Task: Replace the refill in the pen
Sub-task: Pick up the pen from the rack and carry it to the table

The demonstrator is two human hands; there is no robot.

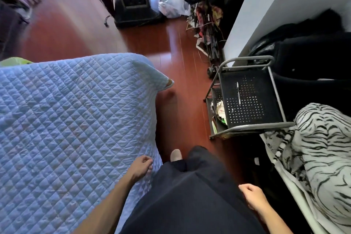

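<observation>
A slim silver pen (238,93) lies lengthwise on the top shelf of a black perforated metal cart (252,118) at the right, ahead of me. My left hand (141,167) hangs at my side by the edge of the blue quilt, fingers loosely curled, holding nothing. Low at the right, my right hand (253,196) hangs beside my dark trousers, fingers loosely curled and empty. Both hands are well short of the pen. No separate refill shows.
A bed under a blue quilted cover (66,119) fills the left. A red wooden floor (176,62) runs between the bed and the cart. A zebra-striped blanket (322,148) lies at the right, clutter and bags (174,4) farther back.
</observation>
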